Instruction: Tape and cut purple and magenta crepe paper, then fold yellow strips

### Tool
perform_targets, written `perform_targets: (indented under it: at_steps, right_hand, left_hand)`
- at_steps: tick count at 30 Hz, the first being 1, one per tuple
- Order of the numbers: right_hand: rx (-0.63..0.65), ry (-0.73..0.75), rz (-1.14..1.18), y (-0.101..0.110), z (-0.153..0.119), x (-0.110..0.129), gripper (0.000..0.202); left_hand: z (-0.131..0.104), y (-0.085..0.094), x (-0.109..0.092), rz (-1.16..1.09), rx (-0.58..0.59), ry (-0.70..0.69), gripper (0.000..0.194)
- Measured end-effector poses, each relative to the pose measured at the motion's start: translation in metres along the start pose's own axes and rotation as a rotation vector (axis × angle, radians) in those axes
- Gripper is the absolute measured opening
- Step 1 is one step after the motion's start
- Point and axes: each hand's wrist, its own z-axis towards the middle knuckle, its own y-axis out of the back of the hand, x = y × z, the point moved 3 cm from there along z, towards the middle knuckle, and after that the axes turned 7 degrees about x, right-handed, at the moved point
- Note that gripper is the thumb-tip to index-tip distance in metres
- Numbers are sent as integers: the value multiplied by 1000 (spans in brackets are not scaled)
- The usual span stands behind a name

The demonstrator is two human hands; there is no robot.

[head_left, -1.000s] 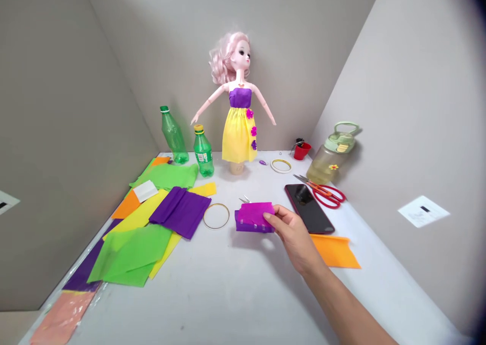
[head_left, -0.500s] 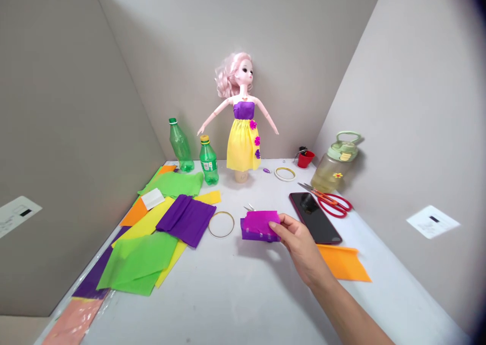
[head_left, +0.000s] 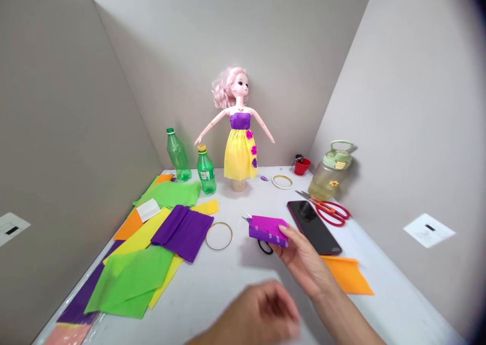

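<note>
In my right hand (head_left: 299,254) is a folded piece of magenta and purple cloth (head_left: 268,226), pinched at its right end above the table. Whether it is fabric or crepe paper I cannot tell. Partly hidden beneath it lies a small pair of scissors (head_left: 265,247) with a black handle. My left hand (head_left: 261,309) is low in front, blurred, loosely curled with a gap between thumb and fingers; nothing shows in it. Farther back a pink-haired doll (head_left: 240,119) stands upright on a round base, in a purple and yellow dress (head_left: 239,155) with flowers down one side.
Coloured sheets (head_left: 129,279) cover the left side. Two green bottles (head_left: 207,170) stand behind them. A thin bangle (head_left: 219,236) lies mid-table. At right are a phone (head_left: 315,228), red-handled scissors (head_left: 330,211), a water bottle (head_left: 330,175), a red bucket (head_left: 302,166) and an orange piece (head_left: 349,274).
My left hand has come into view from below. My right hand has turned and tilted the magenta and purple cloth, uncovering the black scissor handle. The head view has shifted upward.
</note>
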Motion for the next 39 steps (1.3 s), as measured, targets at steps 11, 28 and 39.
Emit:
perform_targets:
  at_steps: [11, 28, 39]
  right_hand:
    - [54, 69, -58, -19, -5, -13, 28]
    - [245, -156, -261, -15, -5, -12, 30]
    - [260, -176, -410, -16, -5, -30, 29]
  left_hand:
    - [31, 43, -26, -538, -533, -378, 27]
    - [-4, 92, -38, -178, -586, -28, 41]
    - [-10, 95, -38, 169, -332, 100, 48]
